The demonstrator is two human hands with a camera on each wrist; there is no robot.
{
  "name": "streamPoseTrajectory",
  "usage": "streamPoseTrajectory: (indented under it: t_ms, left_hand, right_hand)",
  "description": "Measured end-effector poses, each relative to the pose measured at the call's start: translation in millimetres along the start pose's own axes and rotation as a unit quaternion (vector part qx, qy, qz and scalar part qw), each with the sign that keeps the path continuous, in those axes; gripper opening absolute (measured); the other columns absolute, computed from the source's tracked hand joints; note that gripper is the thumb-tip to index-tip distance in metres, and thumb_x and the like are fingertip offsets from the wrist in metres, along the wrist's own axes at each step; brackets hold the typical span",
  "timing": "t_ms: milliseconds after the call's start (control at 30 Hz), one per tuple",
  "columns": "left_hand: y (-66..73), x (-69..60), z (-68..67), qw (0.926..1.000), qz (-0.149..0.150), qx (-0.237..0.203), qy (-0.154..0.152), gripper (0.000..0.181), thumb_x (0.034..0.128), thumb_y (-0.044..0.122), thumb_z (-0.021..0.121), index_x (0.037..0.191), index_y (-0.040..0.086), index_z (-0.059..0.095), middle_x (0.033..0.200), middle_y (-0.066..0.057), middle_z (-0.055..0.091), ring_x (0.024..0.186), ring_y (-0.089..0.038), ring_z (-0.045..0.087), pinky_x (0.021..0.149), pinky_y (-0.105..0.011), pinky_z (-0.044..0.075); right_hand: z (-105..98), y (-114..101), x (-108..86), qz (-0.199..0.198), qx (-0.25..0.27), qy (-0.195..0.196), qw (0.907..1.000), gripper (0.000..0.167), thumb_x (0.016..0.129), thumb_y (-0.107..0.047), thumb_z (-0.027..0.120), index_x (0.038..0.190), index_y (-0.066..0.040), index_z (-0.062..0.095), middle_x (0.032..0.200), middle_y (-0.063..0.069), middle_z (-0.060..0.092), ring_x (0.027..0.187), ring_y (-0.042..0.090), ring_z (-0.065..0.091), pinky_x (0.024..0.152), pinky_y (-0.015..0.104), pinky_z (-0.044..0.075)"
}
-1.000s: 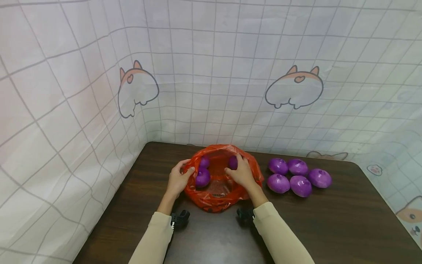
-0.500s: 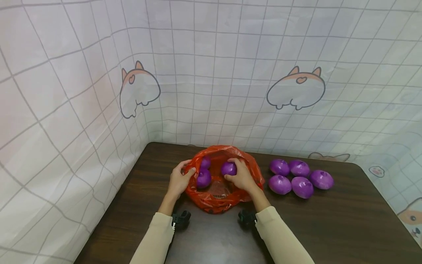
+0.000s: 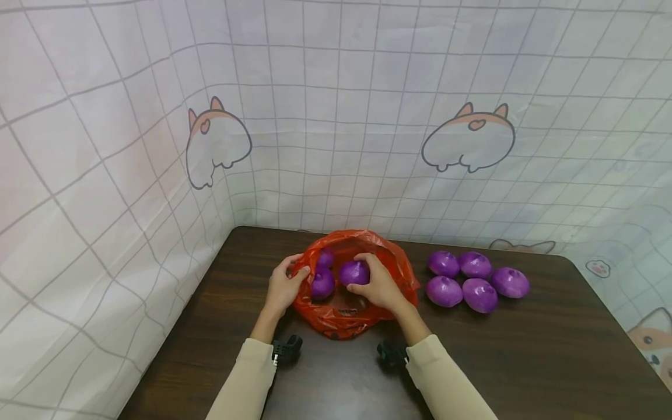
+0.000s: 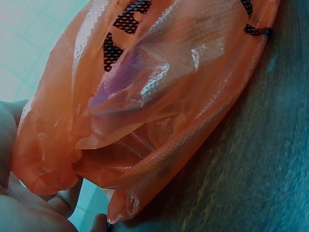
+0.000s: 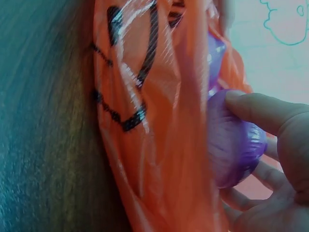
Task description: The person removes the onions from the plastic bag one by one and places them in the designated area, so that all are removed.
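A red plastic bag (image 3: 340,325) stands with its mouth wide at the middle of the table. My left hand (image 3: 284,286) grips the bag's left rim between thumb and fingers; black print shows on the bag's wall (image 4: 188,92) in the left wrist view. Inside the mouth, my right hand (image 3: 383,284) holds a glossy purple onion (image 3: 354,272) with a small pointed tip, its thumb and fingers curled round it. Two more onions lie at the left inside the bag, a nearer one (image 3: 322,284) and a partly covered one (image 3: 325,258).
Several purple onions (image 3: 480,295) lie grouped on the dark wooden table (image 3: 530,350), right of the bag. A white grid-patterned cloth (image 3: 336,146) hangs behind the table and along its left side. Each wrist carries a black camera band (image 3: 287,347).
The right hand, with the onion in its fingers, has moved left inside the bag from the right side towards the two other onions. The left hand stays on the rim.
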State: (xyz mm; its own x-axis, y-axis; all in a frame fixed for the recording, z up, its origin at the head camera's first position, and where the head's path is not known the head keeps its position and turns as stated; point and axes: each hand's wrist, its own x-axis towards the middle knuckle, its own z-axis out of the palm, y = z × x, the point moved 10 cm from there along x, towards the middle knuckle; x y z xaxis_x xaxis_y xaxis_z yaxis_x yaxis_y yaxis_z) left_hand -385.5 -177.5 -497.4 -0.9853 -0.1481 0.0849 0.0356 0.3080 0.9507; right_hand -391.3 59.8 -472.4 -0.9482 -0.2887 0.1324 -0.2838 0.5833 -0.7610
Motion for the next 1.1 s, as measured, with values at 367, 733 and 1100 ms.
streamPoseTrajectory:
  t_ms: [367,733,1100]
  left_hand:
    - [-1.6,1.1,0.8,1.0000,-0.003,0.000,-0.002,0.041,0.0986,0.026,0.069,0.138,0.020,0.062,0.126,-0.014,0.060,0.100,-0.026,0.060,0.079,-0.033,0.055]
    - [-1.2,0.4,0.7,1.0000,-0.001,0.007,-0.006,0.041,0.0996,0.027,0.068,0.140,0.021,0.061,0.129,-0.014,0.060,0.104,-0.027,0.060,0.083,-0.036,0.054]
    - [0.8,0.1,0.5,1.0000,0.004,0.005,-0.002,0.041,0.0993,0.026,0.068,0.139,0.018,0.062,0.125,-0.013,0.062,0.102,-0.026,0.061,0.084,-0.035,0.054]
  right_hand:
    - [-19.5,-21.5,-19.6,-0.039,0.005,0.013,0.9991,0.067,0.084,-0.023,0.086,0.138,-0.019,0.048,0.140,0.010,0.056,0.125,0.034,0.055,0.100,0.055,0.052]
    - [-41.2,-26.0,-38.3,-0.065,0.041,0.021,0.9968,0.067,0.085,-0.024,0.085,0.141,-0.021,0.048,0.144,0.008,0.053,0.139,0.037,0.046,0.098,0.057,0.053]
    - [-56.3,-26.8,-48.8,-0.078,0.070,0.034,0.9939,0.069,0.084,-0.025,0.085,0.142,-0.018,0.048,0.146,0.011,0.051,0.137,0.040,0.048,0.096,0.056,0.054]
